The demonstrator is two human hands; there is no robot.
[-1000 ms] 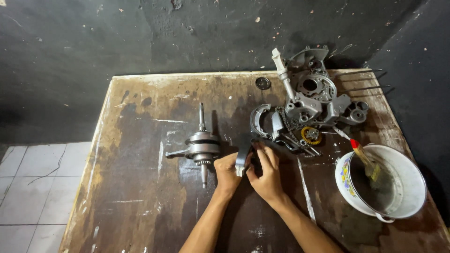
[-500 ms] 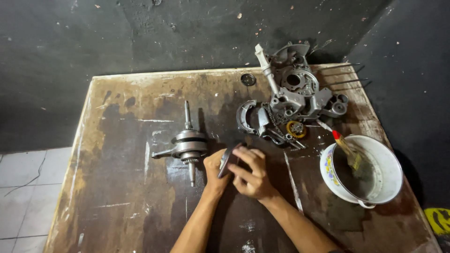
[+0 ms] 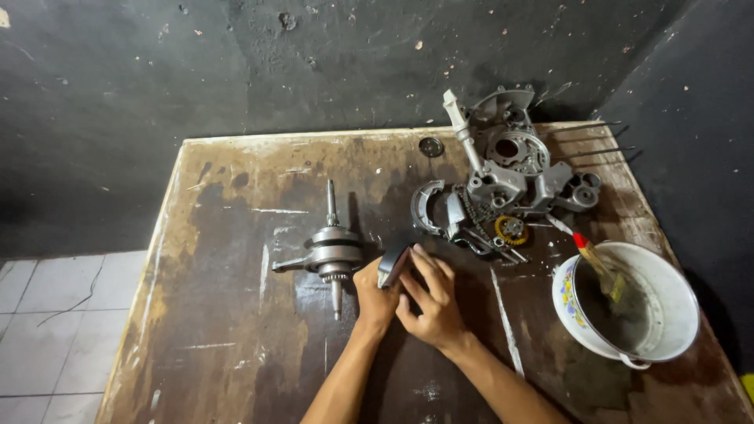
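**Both hands on one dark curved part, mid-counter**

One small dark curved part, metal edge catching light, held up just above the counter, near its middle. Exact kind hard to tell, mostly covered by fingers.

Left hand: closed around the part's lower left side, thumb up against it. Right hand: fingers laid across the part's right face, index and middle fingertips on its upper edge. Both hands gripping the same piece, hands touching each other.

Just left of the left hand: one crankshaft lying flat, shaft running near-to-far, connecting rod sticking out to the left. Close to the left hand, not touching as far as I can tell.

Beyond the hands, toward the far right: one pile of grey engine castings, individual count unclear since they overlap. At its near edge, one curved grey shoe-like piece, one length of chain, one yellow gear. A few thin rods poke off the far right edge; I count two.

One small dark round disc alone near the far edge.

Right side: one white enamel pot with flower print, dark liquid inside, one brush with red band leaning in it.

Counter top worn, brown, stained. Tiled floor to the left
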